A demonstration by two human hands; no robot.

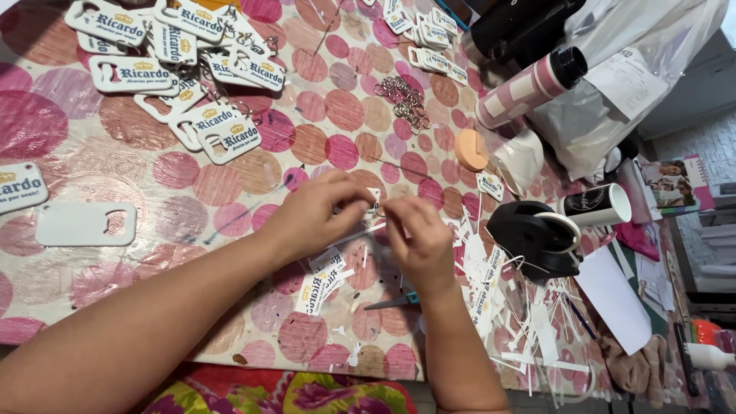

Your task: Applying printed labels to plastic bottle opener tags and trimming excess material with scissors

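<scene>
Centrally, the left hand [314, 215] and right hand [418, 234] pinch together on a small white tag [373, 201] between their fingertips, above the dotted tablecloth [322, 100]; key rings [404, 98] lie at twelve o'clock, a tape dispenser [537, 239] at three.

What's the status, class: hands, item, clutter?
Left hand and right hand pinch a small white tag between them. Paper scraps lie right; key rings lie beyond.
</scene>
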